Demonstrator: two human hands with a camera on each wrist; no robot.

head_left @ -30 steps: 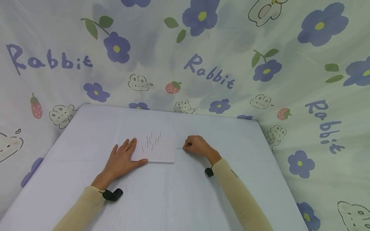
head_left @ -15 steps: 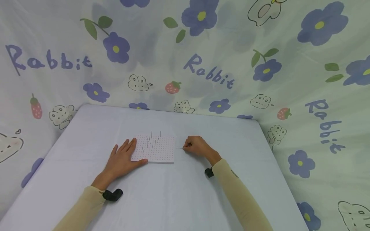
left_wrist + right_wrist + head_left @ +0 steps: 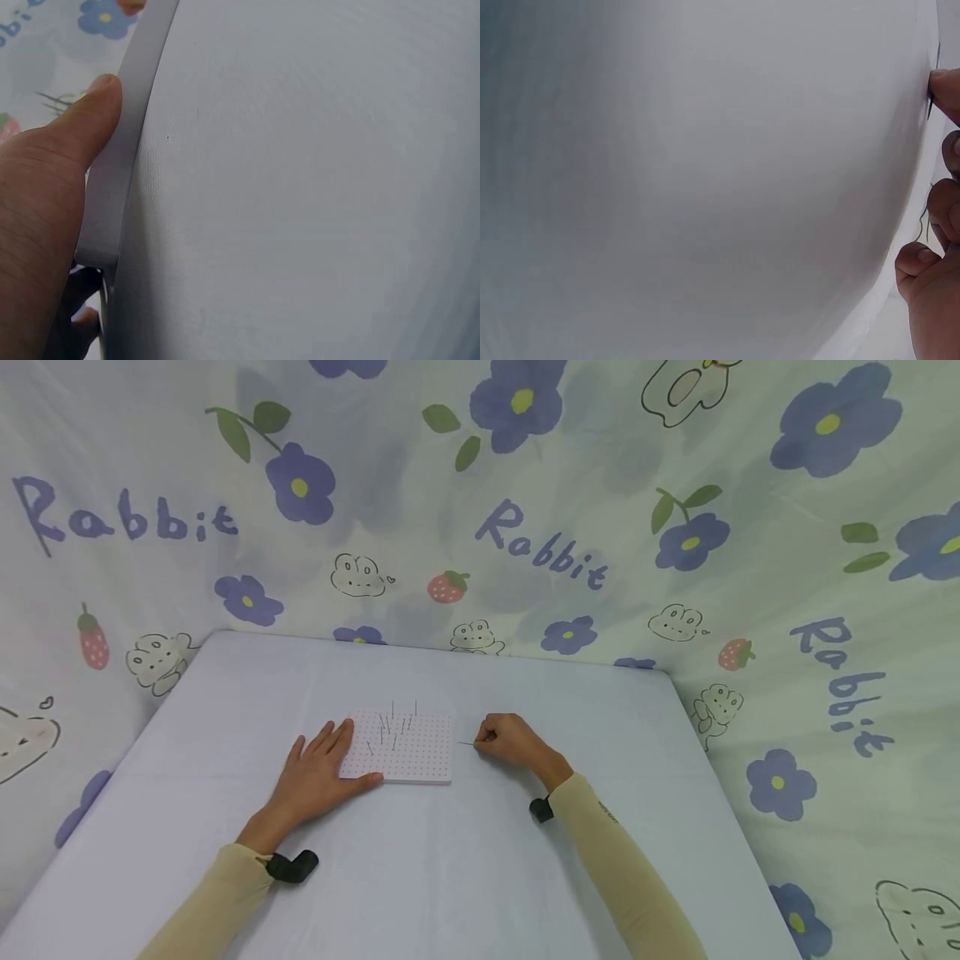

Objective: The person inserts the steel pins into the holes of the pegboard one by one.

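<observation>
A white board (image 3: 420, 762) with a grid of small dots lies on the table in the head view. Several thin, dark needle-like pins (image 3: 382, 735) stand in its left and back part, some leaning. My left hand (image 3: 315, 777) rests spread at the board's left side, thumb along the front edge. In the left wrist view that thumb (image 3: 94, 112) touches the board's side (image 3: 109, 195). To the right of the board, my right hand (image 3: 517, 742) pinches another thin needle-like pin (image 3: 466, 743), its free end pointing left toward the board, apart from it. The right wrist view shows curled fingers (image 3: 949, 210) at its edge.
A white cloth-covered table (image 3: 420, 877) lies under everything. Behind it and at both sides hangs a curtain (image 3: 420, 510) printed with flowers and rabbits. Each wrist carries a small black camera (image 3: 292, 866).
The free tip of the pin in my right hand has risen very slightly. Both hands and the board otherwise stay in place.
</observation>
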